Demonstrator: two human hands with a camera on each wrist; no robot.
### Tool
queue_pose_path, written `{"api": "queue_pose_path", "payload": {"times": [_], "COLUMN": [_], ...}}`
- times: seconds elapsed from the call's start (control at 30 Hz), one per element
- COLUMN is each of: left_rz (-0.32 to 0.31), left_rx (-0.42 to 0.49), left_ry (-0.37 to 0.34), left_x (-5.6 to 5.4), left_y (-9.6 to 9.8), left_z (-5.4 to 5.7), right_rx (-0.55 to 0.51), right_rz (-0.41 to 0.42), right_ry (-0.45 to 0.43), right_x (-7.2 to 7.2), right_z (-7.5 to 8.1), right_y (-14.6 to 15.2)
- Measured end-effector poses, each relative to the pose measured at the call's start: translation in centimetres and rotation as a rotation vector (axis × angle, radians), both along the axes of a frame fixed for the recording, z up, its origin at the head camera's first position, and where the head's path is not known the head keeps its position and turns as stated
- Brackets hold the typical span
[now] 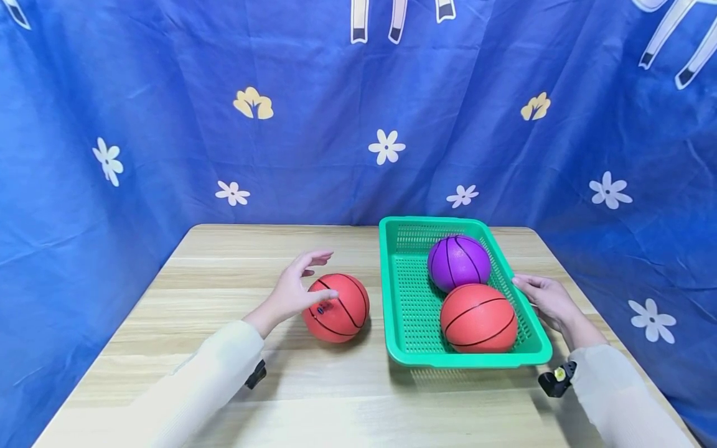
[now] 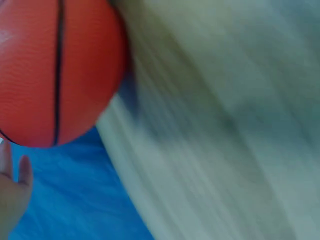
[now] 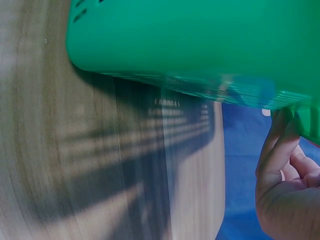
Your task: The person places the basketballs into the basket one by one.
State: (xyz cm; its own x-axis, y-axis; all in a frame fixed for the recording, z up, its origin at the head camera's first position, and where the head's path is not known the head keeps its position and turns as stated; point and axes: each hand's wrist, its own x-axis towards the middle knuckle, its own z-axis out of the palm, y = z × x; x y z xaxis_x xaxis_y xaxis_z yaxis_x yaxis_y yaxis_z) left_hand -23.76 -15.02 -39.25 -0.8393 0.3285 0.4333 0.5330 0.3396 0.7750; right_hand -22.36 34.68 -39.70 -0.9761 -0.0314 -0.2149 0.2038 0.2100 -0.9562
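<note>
A red basketball (image 1: 346,311) with black lines sits on the table, left of a green plastic basket (image 1: 394,336). My left hand (image 1: 291,291) is at the ball's left side, thumb across its near face and fingers stretched out above it; whether they touch the ball I cannot tell. In the left wrist view, part of that hand (image 2: 14,192) shows beside the ball (image 2: 30,75). My right hand (image 1: 551,303) pinches the basket's right rim; the right wrist view shows its fingers (image 3: 277,150) bent at that edge. Inside the basket lie a purple ball (image 1: 459,262) and another red basketball (image 1: 478,320).
The wooden table (image 1: 224,267) carries the basket on its right half. A blue patterned cloth (image 1: 313,155) hangs behind the table and along both sides. Small dark devices are strapped at both wrists, such as the right wrist camera (image 1: 556,379).
</note>
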Motion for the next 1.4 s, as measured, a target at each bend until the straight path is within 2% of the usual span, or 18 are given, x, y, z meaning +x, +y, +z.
{"api": "queue_pose_path", "payload": {"times": [0.1,0.2,0.33,0.43,0.6,0.73,0.9,0.93,1.1,1.4], "left_rz": [-0.019,-0.065,-0.131,-0.155,-0.166,-0.173,-0.181,-0.180,-0.176,-0.134], "left_rx": [-0.061,-0.109,-0.151,-0.179,-0.189,-0.175,-0.160,-0.160,-0.129,-0.098], "left_ry": [-0.042,-0.079,-0.094,-0.088,-0.115,-0.113,-0.123,-0.132,-0.185,-0.178], "left_x": [0.4,0.8,0.9,0.9,0.9,1.2,0.8,0.5,0.1,-1.1], "left_y": [-0.5,-0.9,-1.5,-1.8,-2.0,-1.7,-1.8,-2.0,-1.8,-0.8], "left_z": [-0.5,-1.1,-2.0,-2.6,-2.7,-2.0,-1.9,-2.2,-1.1,2.6], "right_rx": [0.007,0.019,0.039,0.046,0.045,0.040,0.047,0.051,0.052,0.039], "right_rz": [0.000,0.003,0.005,0.002,0.000,0.000,0.001,0.001,0.004,0.011], "right_ry": [0.000,0.000,-0.007,-0.012,-0.011,-0.014,-0.008,-0.009,-0.008,0.009], "right_x": [0.1,0.2,0.3,0.3,0.2,0.1,0.2,0.2,0.2,-0.1], "right_z": [0.1,0.1,0.2,0.3,0.3,0.2,0.2,0.2,0.2,-0.1], "right_y": [0.0,-0.1,-0.1,-0.2,-0.3,-0.2,-0.3,-0.3,-0.3,0.1]}}
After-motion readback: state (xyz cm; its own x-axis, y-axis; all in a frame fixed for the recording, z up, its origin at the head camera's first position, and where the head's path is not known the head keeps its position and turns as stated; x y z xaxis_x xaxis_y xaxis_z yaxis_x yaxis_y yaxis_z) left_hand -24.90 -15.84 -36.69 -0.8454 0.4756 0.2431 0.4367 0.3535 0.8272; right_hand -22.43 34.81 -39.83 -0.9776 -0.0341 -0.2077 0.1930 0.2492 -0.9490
